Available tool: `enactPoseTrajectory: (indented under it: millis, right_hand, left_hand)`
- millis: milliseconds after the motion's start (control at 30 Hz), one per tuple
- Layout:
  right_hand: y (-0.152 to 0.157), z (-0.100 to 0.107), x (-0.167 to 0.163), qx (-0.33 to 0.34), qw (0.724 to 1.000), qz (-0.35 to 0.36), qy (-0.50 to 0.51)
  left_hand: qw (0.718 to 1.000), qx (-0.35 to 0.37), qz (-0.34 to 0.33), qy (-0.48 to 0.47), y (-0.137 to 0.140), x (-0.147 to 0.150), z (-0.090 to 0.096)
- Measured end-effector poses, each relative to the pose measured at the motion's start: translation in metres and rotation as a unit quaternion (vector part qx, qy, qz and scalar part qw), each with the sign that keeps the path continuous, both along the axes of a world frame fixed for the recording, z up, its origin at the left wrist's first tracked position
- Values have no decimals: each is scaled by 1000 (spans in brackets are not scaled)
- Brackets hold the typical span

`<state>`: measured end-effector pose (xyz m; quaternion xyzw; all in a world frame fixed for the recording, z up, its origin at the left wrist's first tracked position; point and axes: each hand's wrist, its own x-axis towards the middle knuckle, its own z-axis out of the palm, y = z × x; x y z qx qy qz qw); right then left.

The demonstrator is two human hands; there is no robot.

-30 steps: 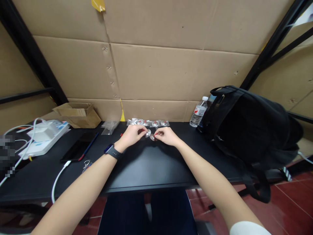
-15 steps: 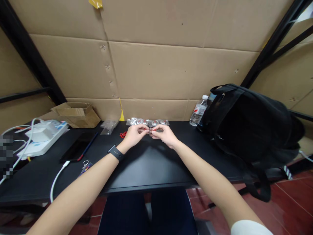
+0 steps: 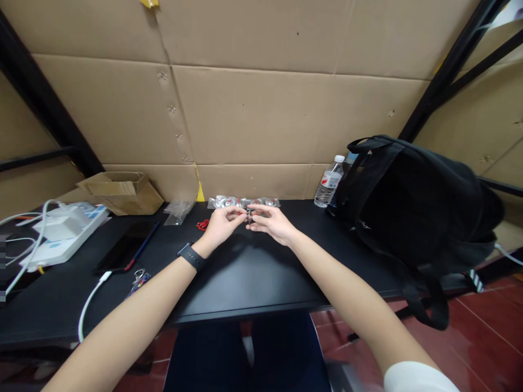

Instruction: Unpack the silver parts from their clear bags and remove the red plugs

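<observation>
In the head view my left hand point(image 3: 222, 224) pinches a small, thin, shiny round piece point(image 3: 249, 216) between thumb and fingertips, above the black table point(image 3: 249, 277). From the other side my right hand point(image 3: 274, 224) has its fingers around the same piece, the index finger stretched over the top. The piece seems to stand edge-on, and the fingers cover much of it, so its exact kind is unclear. Just behind the hands lies a row of shiny round items in clear plastic wrappers point(image 3: 224, 202). A red cord point(image 3: 202, 225) rests beside my left hand.
Left on the table are a power strip point(image 3: 67, 242), a phone point(image 3: 126, 247) with a white cable, a keyring point(image 3: 139, 276), an open cardboard box point(image 3: 126, 196) and a clear bag point(image 3: 178, 212). A water bottle point(image 3: 328, 182) and a black backpack point(image 3: 420, 212) stand right.
My right hand's fingers have spread and lengthened around the small round piece, where they were pinched before. The left hand keeps its pinch. The camera view has shifted slightly.
</observation>
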<state>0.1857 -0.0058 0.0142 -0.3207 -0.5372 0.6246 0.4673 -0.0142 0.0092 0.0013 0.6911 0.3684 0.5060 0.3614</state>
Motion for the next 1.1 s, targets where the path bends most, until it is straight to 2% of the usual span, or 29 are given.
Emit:
enactPoseTrajectory:
  millis: [400, 533, 600, 667, 733, 833, 900, 967, 1100]
  right_hand:
    - [3, -1, 3, 10, 1000, -5, -10]
    - [12, 1, 12, 67, 993, -64, -71]
    - [21, 0, 23, 129, 972, -127, -150]
    - [30, -2, 34, 196, 929, -189, -250]
    - [36, -6, 41, 254, 882, -215, -335]
    - [37, -12, 41, 293, 831, -199, -428]
    - [34, -16, 36, 288, 820, -167, -465]
    - [31, -18, 31, 284, 827, -128, -468]
    - [26, -17, 25, 283, 870, -10, -404]
  left_hand:
    - [999, 14, -24, 31, 4, -3, -1]
    - [998, 42, 1, 43, 7, -7, -1]
    - [997, 59, 26, 51, 9, -10, 1]
    - [994, 72, 50, 66, 10, -14, 4]
    - [990, 85, 71, 87, 10, -17, 7]
    - [980, 114, 92, 131, 10, -20, 9]
    - [969, 145, 97, 176, 11, -22, 9]
    - [952, 182, 92, 229, 13, -25, 7]
    - [925, 203, 44, 319, 17, -29, 2]
